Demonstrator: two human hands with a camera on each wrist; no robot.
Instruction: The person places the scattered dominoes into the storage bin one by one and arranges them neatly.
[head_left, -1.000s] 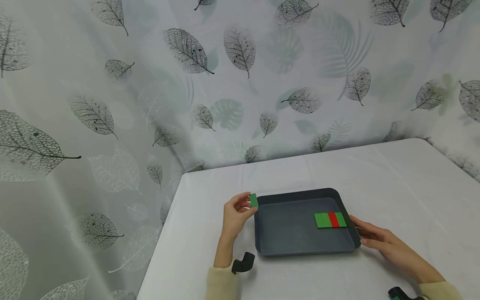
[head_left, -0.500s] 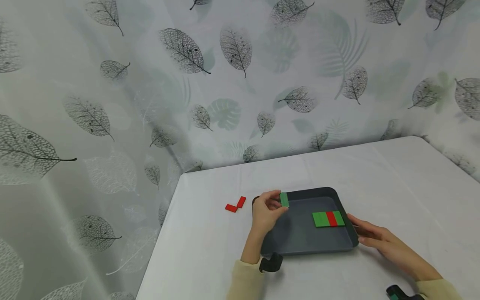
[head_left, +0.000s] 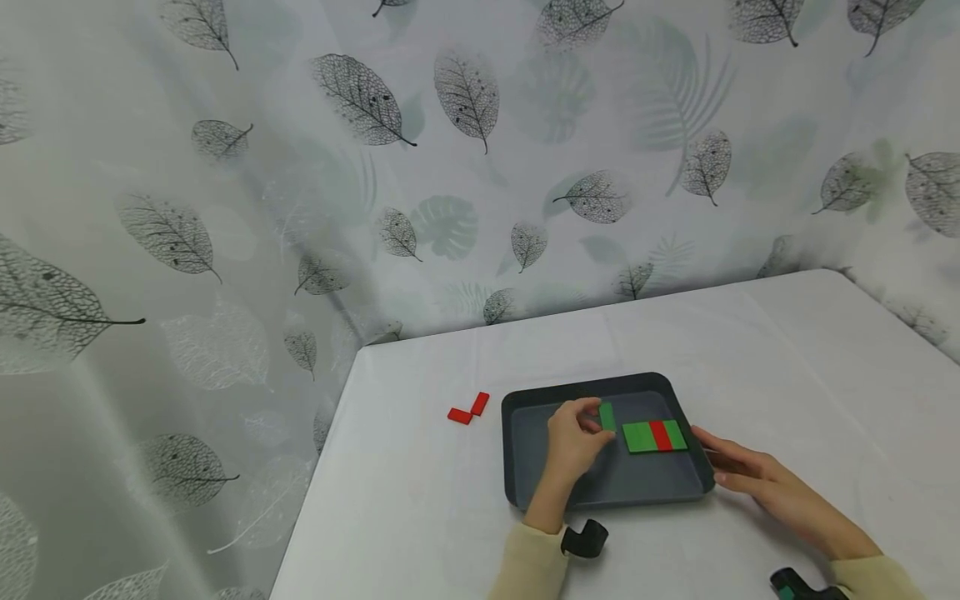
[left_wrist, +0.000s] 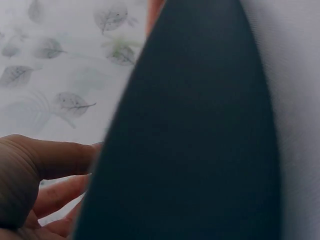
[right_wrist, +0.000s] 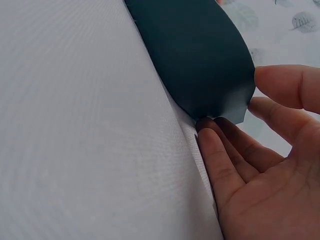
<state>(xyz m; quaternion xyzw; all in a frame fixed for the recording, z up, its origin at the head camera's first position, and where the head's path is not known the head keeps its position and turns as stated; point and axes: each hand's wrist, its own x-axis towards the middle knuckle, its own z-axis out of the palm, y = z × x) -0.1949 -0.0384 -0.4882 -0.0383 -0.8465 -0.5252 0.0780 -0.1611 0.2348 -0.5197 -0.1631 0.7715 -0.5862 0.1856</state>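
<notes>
The left hand [head_left: 572,437] has travelled from outside the tray's left rim to a spot over the tray floor, carrying a green block [head_left: 607,416] with it. The block, pinched on edge between thumb and curled fingertips, now sits just beside the left end of the flat row of blocks [head_left: 655,436], green, red, green, lying in the right part of the dark tray [head_left: 525,398]; whether it touches the row cannot be told. Judging from this, the block looks about ready to be laid down at that end.

The right hand [head_left: 753,481] has stayed where it was a second ago: fingers straight and relaxed, tips against the tray's right rim, as the right wrist view also shows [right_wrist: 235,165].

Farther off on the bench [head_left: 787,350], left of the tray, two red blocks [head_left: 468,409] lie in an L, uncovered once the left hand moved away.
</notes>
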